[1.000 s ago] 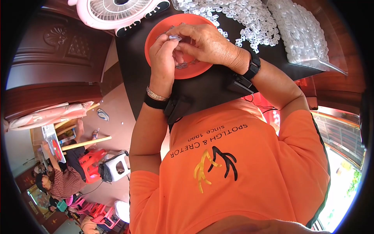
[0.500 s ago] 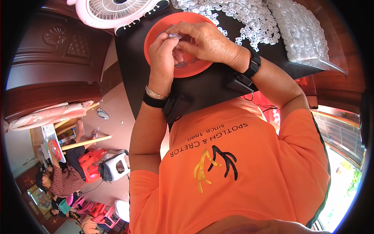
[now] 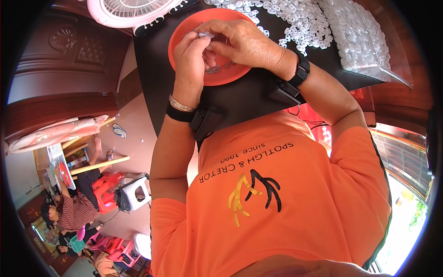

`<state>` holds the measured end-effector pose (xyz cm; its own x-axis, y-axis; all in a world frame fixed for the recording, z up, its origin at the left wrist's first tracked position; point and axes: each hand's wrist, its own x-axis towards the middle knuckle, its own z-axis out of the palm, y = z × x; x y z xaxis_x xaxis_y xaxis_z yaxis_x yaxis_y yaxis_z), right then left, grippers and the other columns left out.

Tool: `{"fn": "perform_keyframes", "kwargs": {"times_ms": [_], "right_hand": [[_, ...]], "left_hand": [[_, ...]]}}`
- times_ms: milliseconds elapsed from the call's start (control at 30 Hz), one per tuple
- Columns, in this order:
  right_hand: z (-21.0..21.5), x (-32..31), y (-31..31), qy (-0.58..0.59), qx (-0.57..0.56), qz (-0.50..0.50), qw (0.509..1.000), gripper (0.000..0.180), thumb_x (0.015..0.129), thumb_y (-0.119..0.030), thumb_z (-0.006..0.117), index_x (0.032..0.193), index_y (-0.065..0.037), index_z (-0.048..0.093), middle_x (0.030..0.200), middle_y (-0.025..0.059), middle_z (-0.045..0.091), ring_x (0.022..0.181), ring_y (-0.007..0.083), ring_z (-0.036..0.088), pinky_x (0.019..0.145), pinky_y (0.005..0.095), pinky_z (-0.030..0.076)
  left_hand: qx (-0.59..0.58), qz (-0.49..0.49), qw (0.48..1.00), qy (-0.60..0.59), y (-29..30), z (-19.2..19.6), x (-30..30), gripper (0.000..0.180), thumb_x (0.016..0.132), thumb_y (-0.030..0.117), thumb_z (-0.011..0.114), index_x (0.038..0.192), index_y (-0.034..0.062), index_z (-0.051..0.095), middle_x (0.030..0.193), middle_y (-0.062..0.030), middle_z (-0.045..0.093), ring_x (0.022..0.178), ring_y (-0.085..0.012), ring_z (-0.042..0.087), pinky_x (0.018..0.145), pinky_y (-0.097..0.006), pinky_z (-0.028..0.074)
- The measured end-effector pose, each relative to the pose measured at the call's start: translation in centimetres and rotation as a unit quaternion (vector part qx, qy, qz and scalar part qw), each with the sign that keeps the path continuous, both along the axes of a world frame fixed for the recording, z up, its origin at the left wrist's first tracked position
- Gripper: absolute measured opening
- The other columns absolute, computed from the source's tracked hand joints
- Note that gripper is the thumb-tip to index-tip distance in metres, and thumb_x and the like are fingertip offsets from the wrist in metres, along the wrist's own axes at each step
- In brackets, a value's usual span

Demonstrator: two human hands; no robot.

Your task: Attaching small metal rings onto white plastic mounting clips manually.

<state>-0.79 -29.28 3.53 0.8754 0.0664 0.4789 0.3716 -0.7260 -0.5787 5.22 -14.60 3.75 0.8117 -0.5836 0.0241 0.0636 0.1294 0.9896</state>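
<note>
Orange dish (image 3: 184,34) under both hands: left hand (image 3: 191,55) & right hand (image 3: 244,44) pinch small clear piece (image 3: 206,34).

**A:** ok colour check, what was what? The plate (image 3: 221,76) was bright orange-red, the bench (image 3: 240,99) under it plain black.

**B:** yep, and the shirt (image 3: 295,203) was orange too, with black lettering and a yellow-and-black branch design. The loose small parts (image 3: 295,18) were all translucent white.

**A:** fan (image 3: 131,11) was pale pink with a white grille. Wrist bands (image 3: 180,113) were black, plus a silvery bracelet (image 3: 181,105).

**B:** and a red stool (image 3: 105,187) on the pinkish floor.
</note>
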Motion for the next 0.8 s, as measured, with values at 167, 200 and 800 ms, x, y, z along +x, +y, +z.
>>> {"fn": "perform_keyframes", "kwargs": {"times_ms": [167,200,800], "right_hand": [[-0.65,0.36,-0.13,-0.061,-0.014,0.002,0.998,0.033,0.083,-0.022,0.064,0.111,-0.005,0.057,0.078,0.0152,0.065,0.071,0.0311,0.065,0.064,0.0376,0.052],[-0.61,0.36,-0.13,-0.061,-0.014,0.002,0.998,0.033,0.083,-0.022,0.064,0.111,-0.005,0.057,0.078,0.0152,0.065,0.071,0.0311,0.065,0.064,0.0376,0.052],[0.01,-0.05,0.01,-0.012,0.014,0.013,1.0,0.035,0.082,-0.005,0.064,0.115,-0.004,0.055,0.091,0.0111,0.067,0.084,0.0226,0.067,0.074,0.0311,0.054]], "left_hand": [[0.002,0.0,1.0,-0.009,0.04,0.0,-0.14,0.016,0.086,0.016,0.052,0.086,0.0027,0.06,0.064,-0.0023,0.056,0.049,-0.0075,0.049,0.043,-0.019,0.037],[0.005,0.0,1.0,-0.005,0.05,0.04,-0.15,0.016,0.086,0.016,0.052,0.085,0.0027,0.06,0.064,-0.0021,0.056,0.049,-0.0075,0.049,0.043,-0.019,0.037],[-0.01,-0.003,1.0,-0.008,0.11,0.03,-0.17,0.015,0.087,0.014,0.051,0.085,0.0011,0.059,0.066,-0.0031,0.057,0.048,-0.0078,0.048,0.043,-0.02,0.037]]}}
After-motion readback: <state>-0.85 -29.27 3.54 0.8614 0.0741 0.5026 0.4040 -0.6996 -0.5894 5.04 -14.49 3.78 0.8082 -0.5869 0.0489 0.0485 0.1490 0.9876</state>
